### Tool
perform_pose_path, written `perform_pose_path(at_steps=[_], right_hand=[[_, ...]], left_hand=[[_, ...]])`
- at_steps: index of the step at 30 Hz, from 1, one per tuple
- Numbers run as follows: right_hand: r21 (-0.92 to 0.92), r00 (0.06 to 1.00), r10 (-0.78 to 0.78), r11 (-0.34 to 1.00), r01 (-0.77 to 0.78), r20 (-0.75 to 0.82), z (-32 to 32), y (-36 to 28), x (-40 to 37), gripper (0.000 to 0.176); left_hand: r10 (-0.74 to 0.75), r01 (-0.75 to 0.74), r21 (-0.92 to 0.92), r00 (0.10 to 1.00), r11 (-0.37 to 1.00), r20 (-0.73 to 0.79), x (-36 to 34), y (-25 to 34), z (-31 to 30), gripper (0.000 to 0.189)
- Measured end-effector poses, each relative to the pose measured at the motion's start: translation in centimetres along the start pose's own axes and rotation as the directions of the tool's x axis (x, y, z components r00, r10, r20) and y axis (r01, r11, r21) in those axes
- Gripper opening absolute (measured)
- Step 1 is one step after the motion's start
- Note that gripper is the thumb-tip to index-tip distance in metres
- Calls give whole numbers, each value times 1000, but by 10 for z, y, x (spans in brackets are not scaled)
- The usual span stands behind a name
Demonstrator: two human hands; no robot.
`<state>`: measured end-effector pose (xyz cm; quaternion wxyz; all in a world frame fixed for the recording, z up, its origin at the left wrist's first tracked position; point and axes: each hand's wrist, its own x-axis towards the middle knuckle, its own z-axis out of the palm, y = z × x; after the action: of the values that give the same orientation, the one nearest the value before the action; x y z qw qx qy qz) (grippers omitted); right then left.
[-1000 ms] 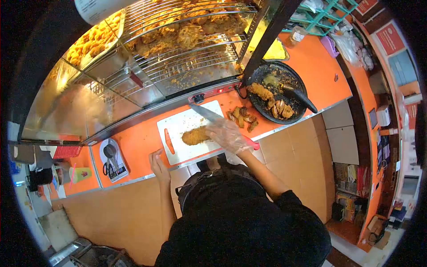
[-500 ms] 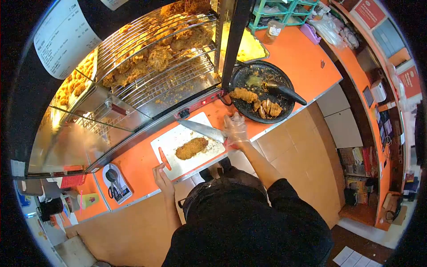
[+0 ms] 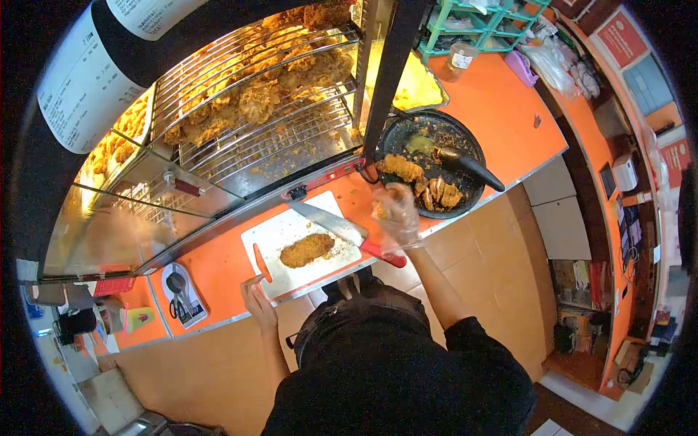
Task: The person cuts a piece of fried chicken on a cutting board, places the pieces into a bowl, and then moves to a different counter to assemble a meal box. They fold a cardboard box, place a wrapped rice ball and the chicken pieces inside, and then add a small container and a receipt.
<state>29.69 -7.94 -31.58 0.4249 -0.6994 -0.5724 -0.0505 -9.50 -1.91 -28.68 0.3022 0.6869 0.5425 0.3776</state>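
Observation:
A breaded chicken cutlet [image 3: 307,251] lies on the white cutting board [image 3: 327,207], with crumbs around it. Across the board's right side rests a large knife [image 3: 320,218], its red handle sticking out past the edge. My gloved right hand [image 3: 398,218], in clear plastic, is above that handle and beside the dark stone mortar [image 3: 465,127]. Its fingers are curled, with an orange-brown patch at the fingertips that I cannot tell apart. My bare left hand [image 3: 260,304] has loosely bent fingers right by the board's orange-edged handle slot.
Chicken pieces [image 3: 441,193] and a pestle [image 3: 472,168] lie in the mortar. A glass warmer of fried chicken [image 3: 258,102] stands behind the board. Scissors [image 3: 177,308] lie with a scale [image 3: 193,294] at left. A yellow-filled tray [image 3: 418,83] and teal racks [image 3: 472,25] stand beyond.
My right hand has lifted away from the knife and moved toward the mortar, its fingers curling. The knife handle now shows on the board's edge. My left hand has shifted slightly down and left.

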Motion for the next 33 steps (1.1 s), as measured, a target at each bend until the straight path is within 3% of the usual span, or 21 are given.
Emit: perform_pose_path(at_steps=[1,2,3,4,6,7,8,9,10,11,13,14,16,17,19,20,21,23,26,29,33], right_hand=[[1,994,11,1000,-11,-109,-8,7,16,48],[332,933,325,906,-262,-151,-21,18,35,47],[624,788,610,647,-438,-80,-38,31,56,45],[686,753,654,581,-439,-72,-61,51,78,45],[162,768,633,771,-615,-100,-94,122,117,44],[-251,791,610,760,-599,-42,-96,144,130,43],[-619,812,584,643,-451,16,-99,166,143,43],[-731,779,618,580,-360,106,-100,175,149,43],[-730,783,611,588,-349,117,-102,195,146,43],[-748,799,451,664,-1,399,-102,223,139,45],[-648,694,276,674,354,665,-103,217,147,48],[-667,509,713,676,-314,483,-110,209,154,54],[-523,53,921,265,-810,385,-117,209,153,61],[-626,321,873,488,-609,368,-124,219,145,59],[-703,556,730,632,-327,397,-125,207,133,58],[-713,878,365,700,-39,310,-131,171,128,55],[-831,985,-88,529,172,148,-137,130,125,51],[-593,986,-164,793,137,8,-122,60,116,38],[-200,976,-2,979,46,216,-84,-17,55,23],[-273,743,269,955,-120,613,-35,-49,-33,27],[-356,913,180,934,-41,367,26,-56,-80,29]], left_hand=[[-4,4,-3,1000,1000,-9,-1,2,0,41],[-11,11,1,1000,1000,-20,-1,4,0,41],[-38,38,3,999,999,-27,-2,5,0,41],[-64,64,3,997,998,-36,-3,7,0,41],[-62,62,6,997,998,-41,-3,11,-1,41],[-56,56,5,998,998,-37,-5,13,-1,42],[-67,67,9,997,998,-47,-7,17,-2,42],[-53,54,24,998,998,-40,-7,22,-2,41],[-39,40,37,999,999,-35,-7,24,-2,41],[-47,48,38,998,998,-46,-8,23,-3,41],[-65,67,49,997,997,-46,-13,20,-5,41],[-74,76,50,996,996,-52,-16,20,-6,41],[-94,95,33,994,995,-49,-19,22,-9,41],[-102,104,33,993,994,-56,-21,21,-10,41],[-100,101,12,992,995,-77,-21,14,-12,41],[-107,109,16,991,994,-82,-21,9,-14,41],[-89,90,10,993,996,-78,-21,5,-14,40],[-78,79,9,994,997,-81,-19,-3,-16,40],[-50,47,-40,995,998,-83,-11,-4,-14,38],[-23,21,-53,999,998,-37,-4,-10,-13,37],[22,-19,-69,999,997,43,5,-14,-9,36]])
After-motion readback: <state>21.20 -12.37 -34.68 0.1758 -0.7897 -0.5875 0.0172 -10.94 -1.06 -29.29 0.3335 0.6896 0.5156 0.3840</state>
